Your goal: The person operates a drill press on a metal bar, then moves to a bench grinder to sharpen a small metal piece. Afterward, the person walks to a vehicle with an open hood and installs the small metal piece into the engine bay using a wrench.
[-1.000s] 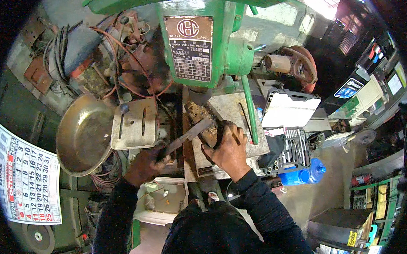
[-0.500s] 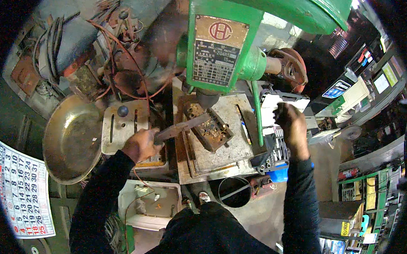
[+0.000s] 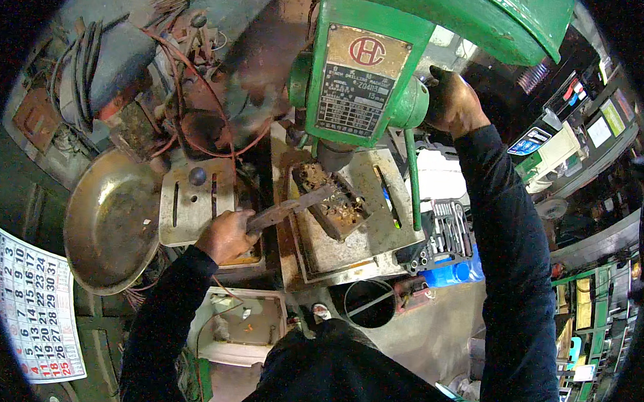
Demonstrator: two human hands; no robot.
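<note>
My left hand [image 3: 225,236] is wrapped round a flat metal bar [image 3: 278,212], which slants up over a rusty metal channel piece [image 3: 343,220] strewn with dark and shiny bits. That piece lies on a worn plate [image 3: 378,243] under the chuck [image 3: 332,157] of a green drill press [image 3: 372,31]. Up beside the right of the drill head, my right hand [image 3: 452,99] has its fingers curled; what they hold, if anything, is too dark and hidden to tell. A green lever [image 3: 413,183] hangs below it.
A slotted metal table [image 3: 181,223] and large dull pan [image 3: 97,241] are at left, with cables [image 3: 83,68] behind. An open socket set [image 3: 450,228] and blue container [image 3: 455,275] stand right. Below are a white bin [image 3: 226,340] and black bucket [image 3: 364,314].
My right hand has left the metal piece and moved up and right to beside the drill head. My left hand still grips the bar. The view has shifted, putting the drill press further right.
</note>
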